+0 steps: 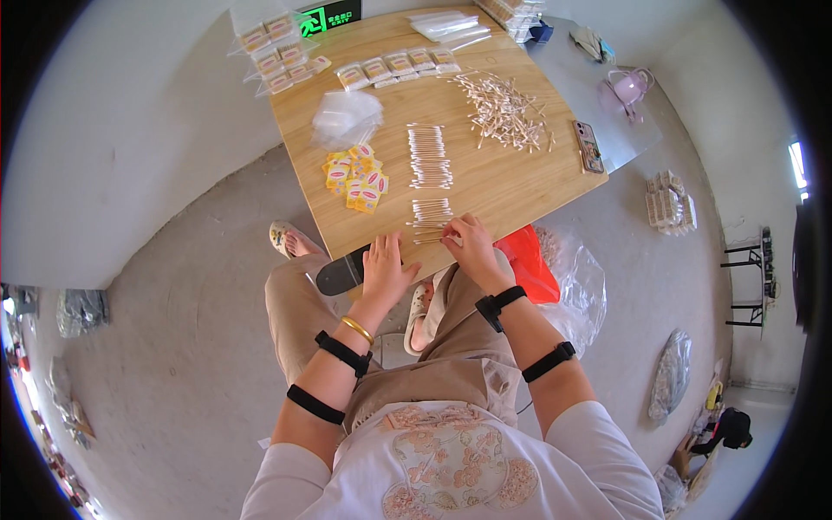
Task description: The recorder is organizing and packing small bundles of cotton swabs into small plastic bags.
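Note:
Cotton swabs lie side by side in a long upper row (429, 156) and a shorter row (432, 211) nearer me on the wooden table (511, 204). At the near end of the shorter row, my right hand (473, 251) pinches the right tips of a few swabs (429, 236). My left hand (387, 267) rests at the table's near edge, left of these swabs, with its fingers extended and nothing in it. Farther back on the right is a loose heap of swabs (507, 108). Small yellow-and-white printed cards (357, 178) lie piled to the left.
Clear plastic bags (347, 119) lie behind the cards. Filled packs (397, 66) line the back, and more are stacked (276, 52) at the back left. A phone (588, 146) sits at the right edge. A red bag (527, 264) hangs below the table beside my right arm.

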{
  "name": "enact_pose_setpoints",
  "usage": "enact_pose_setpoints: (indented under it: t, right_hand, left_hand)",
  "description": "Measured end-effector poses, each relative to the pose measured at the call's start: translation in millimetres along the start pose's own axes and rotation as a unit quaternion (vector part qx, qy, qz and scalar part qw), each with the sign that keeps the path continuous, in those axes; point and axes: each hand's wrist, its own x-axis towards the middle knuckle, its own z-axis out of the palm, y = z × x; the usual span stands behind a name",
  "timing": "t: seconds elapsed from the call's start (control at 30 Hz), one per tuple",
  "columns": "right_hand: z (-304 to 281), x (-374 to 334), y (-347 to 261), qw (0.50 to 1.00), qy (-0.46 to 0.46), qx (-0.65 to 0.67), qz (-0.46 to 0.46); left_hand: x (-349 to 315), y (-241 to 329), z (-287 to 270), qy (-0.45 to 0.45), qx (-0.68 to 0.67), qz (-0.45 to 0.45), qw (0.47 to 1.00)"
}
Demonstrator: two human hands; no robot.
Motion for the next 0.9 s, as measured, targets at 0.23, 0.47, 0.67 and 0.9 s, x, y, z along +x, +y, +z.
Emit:
enact_pose_setpoints:
  t: [0.23, 0.47, 0.67, 0.9]
  right_hand:
    - [8.8, 2.4, 3.2, 1.000, -0.005, -0.001, -0.015]
    - [9.3, 4.8, 1.8, 1.000, -0.021, -0.005, -0.013]
    - [7.8, 4.8, 0.1, 0.999, -0.019, -0.035, -0.031]
    - [3.6, 13.3, -3.4, 0.998, -0.011, -0.049, -0.044]
  left_hand:
    - [9.0, 4.9, -6.5, -0.016, 0.015, -0.003, 1.000]
    - [8.7, 4.7, -1.9, -0.018, 0.077, -0.002, 0.997]
    - [6.6, 4.4, 0.3, -0.012, 0.090, 0.003, 0.996]
    - [6.7, 5.4, -1.1, -0.016, 0.092, -0.002, 0.996]
